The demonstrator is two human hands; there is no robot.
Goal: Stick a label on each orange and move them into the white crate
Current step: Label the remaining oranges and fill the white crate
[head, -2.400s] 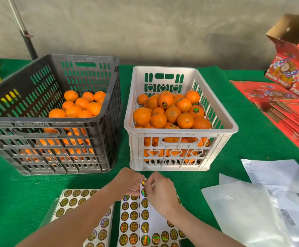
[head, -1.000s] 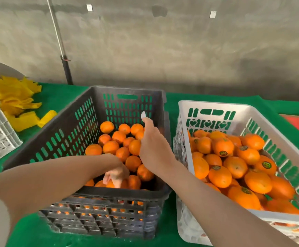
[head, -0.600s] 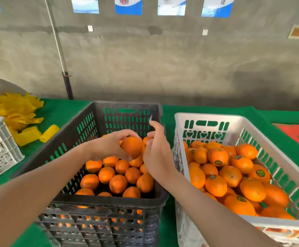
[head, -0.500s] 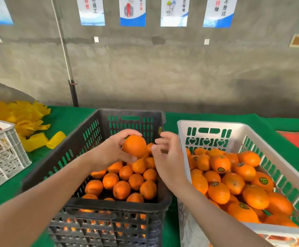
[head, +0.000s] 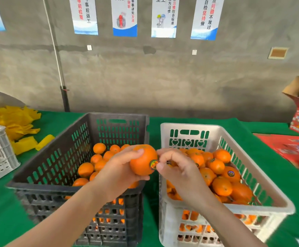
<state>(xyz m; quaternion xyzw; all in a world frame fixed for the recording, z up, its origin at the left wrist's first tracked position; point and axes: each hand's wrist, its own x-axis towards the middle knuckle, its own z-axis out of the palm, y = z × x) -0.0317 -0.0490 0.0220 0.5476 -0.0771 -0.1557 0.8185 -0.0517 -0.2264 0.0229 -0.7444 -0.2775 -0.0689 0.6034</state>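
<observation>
Your left hand (head: 120, 173) had swung its gripped orange (head: 141, 161) rightward; your right hand (head: 177, 168) pinched a label (head: 154, 164) onto it. Many unlabelled oranges (head: 85, 169) remained in the black crate (head: 73, 186).

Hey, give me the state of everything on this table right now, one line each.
Large round orange: gripped by left hand.
Round label: stuck on that orange.
Right hand: thumb touching label, fingers curled.
Black plastic crate: part-filled with loose oranges.
White plastic crate: holds labelled oranges.
</observation>
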